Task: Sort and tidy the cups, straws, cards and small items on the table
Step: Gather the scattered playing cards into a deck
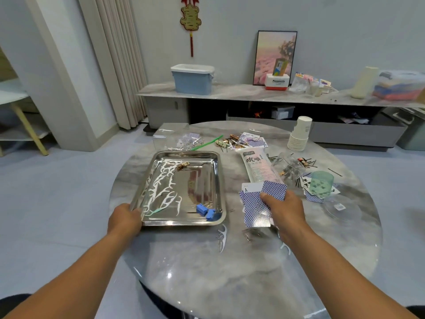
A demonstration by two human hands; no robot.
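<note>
A steel tray (pixel 208 157) lies on the round marble table (pixel 230 272), holding several white floss picks (pixel 161 185), blue clips (pixel 205 210) and a small brown item. My left hand (pixel 125 218) grips the tray's near left corner. My right hand (pixel 284 207) holds a fan of blue-backed playing cards (pixel 255 204) just right of the tray; one card shows an A. More cards (pixel 309 195) lie under a green cup (pixel 322 183). A stack of paper cups (pixel 300 133) stands at the far right. A straw packet (pixel 257 164) lies in the middle.
Loose floss picks (pixel 222 238), hairpins (pixel 308 163), a green straw (pixel 208 141), a clear tumbler on its side (pixel 289 166), a clear lid (pixel 340 207) and more cards (pixel 253 140) litter the table. Behind stands a low sideboard (pixel 253 94) with a blue bin (pixel 192 78).
</note>
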